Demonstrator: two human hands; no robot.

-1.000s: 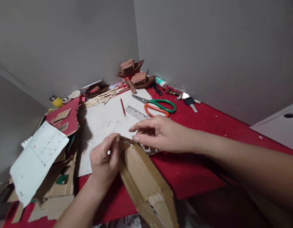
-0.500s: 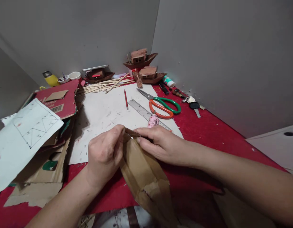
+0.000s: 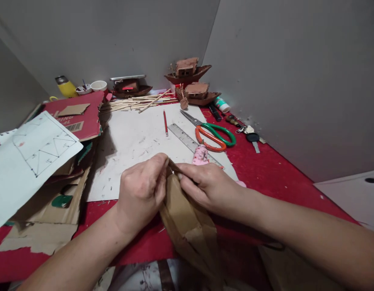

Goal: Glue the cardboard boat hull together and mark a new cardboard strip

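Note:
A folded piece of brown cardboard (image 3: pixel 187 224) stands on edge at the front of the red table (image 3: pixel 274 169). My left hand (image 3: pixel 143 192) pinches its top corner from the left, fingers closed. My right hand (image 3: pixel 205 186) grips the same top corner from the right, fingers closed on it. The two hands nearly touch at the tip. Behind my right hand a pink object (image 3: pixel 200 155) lies on a large white sheet (image 3: pixel 135 141).
On the sheet lie a metal ruler (image 3: pixel 187 139), a red pencil (image 3: pixel 165 122) and green-and-orange scissors (image 3: pixel 214 134). Wooden sticks (image 3: pixel 135 103) and brown model boats (image 3: pixel 191 83) sit at the back. Keys (image 3: pixel 253 135) lie right. Cardboard scraps (image 3: pixel 53 214) and a drawn sheet (image 3: pixel 32 155) pile left.
My right hand has come in from resting open above the cardboard and closed on its top corner. Both hands have folded the piece narrower. The camera has shifted, so the table appears further right.

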